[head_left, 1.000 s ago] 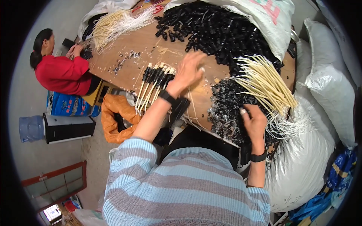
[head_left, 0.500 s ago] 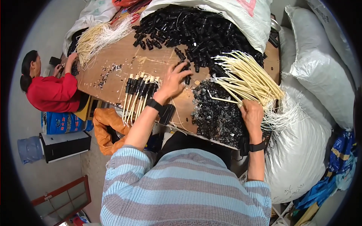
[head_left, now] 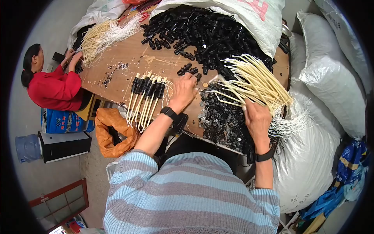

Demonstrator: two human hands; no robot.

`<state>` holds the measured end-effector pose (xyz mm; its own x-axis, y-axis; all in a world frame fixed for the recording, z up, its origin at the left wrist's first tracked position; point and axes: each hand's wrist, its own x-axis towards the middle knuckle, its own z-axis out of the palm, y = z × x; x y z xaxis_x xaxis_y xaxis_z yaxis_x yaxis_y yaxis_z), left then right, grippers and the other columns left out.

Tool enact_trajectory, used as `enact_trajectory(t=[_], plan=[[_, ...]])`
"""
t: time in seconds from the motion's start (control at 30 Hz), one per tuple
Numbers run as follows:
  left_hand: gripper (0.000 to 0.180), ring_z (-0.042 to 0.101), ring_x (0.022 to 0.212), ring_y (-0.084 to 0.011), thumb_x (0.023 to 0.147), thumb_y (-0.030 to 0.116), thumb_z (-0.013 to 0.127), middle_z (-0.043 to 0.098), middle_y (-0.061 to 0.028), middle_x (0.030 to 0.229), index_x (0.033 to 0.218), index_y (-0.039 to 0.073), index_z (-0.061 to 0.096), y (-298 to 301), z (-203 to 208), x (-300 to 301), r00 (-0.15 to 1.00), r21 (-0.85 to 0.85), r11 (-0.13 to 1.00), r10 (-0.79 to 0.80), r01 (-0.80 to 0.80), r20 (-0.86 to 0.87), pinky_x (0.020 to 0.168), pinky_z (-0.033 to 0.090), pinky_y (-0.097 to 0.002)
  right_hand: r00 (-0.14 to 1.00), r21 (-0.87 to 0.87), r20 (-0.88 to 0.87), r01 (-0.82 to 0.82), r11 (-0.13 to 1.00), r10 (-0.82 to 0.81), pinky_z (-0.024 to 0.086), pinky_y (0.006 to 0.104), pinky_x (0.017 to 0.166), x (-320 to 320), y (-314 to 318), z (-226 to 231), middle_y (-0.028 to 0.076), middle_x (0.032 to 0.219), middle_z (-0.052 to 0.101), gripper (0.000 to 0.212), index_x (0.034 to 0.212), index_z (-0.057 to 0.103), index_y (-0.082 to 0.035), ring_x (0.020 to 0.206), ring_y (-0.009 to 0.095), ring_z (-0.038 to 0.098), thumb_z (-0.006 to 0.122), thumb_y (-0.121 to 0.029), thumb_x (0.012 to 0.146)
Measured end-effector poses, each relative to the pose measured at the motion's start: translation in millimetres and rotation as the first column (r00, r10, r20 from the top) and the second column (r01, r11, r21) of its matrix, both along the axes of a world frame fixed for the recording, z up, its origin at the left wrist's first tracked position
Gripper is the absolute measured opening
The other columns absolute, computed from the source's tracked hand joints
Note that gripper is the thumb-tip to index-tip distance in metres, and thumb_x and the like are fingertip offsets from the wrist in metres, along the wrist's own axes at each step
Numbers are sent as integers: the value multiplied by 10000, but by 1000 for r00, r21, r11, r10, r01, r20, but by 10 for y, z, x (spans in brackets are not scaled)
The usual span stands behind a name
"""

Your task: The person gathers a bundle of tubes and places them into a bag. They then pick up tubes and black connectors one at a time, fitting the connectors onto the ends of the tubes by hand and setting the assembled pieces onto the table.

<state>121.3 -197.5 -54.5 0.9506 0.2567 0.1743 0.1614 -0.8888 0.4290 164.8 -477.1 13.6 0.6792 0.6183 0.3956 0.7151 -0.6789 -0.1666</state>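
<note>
My left hand (head_left: 184, 93) is over the middle of the table, fingers curled in beside a few loose black plastic fittings (head_left: 187, 69). What its fingertips grip, if anything, is hidden. My right hand (head_left: 258, 119) is closed on a cream-sleeved wire (head_left: 228, 97), pinching it near the lower end. The wire's far end points left over a heap of small black and clear plastic pieces (head_left: 222, 124). Beside that hand lies a thick bundle of cream-sleeved wires (head_left: 261, 84) with loose white strands (head_left: 292, 123). To the left, several wires with black fittings (head_left: 146, 89) lie in a row.
A big pile of black fittings (head_left: 210, 33) spills from a white woven sack (head_left: 257, 19). A co-worker in red (head_left: 54, 89) handles another wire bundle (head_left: 93, 43) at the far left. Stuffed white sacks (head_left: 331, 66) crowd the right side; an orange bag (head_left: 113, 132) stands below the table.
My left hand has drawn its spread fingers in and moved slightly nearer. My right hand has shifted slightly left and up, still pinching the wire. The whole view has tilted a little.
</note>
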Motion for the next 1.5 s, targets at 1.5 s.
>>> enact_trajectory(t=[1.5], plan=[[193,620,603,-222,823,111,624,647,-47,745,1015,101,619,-400,418,-439,959,-69,957,-283,283,18,510,474,-331,537,813,-581,355,461,611,491,254,628,-291,-100,-73,117,1030,665,151,767,599,-33,708,128,613,702,-131,819]])
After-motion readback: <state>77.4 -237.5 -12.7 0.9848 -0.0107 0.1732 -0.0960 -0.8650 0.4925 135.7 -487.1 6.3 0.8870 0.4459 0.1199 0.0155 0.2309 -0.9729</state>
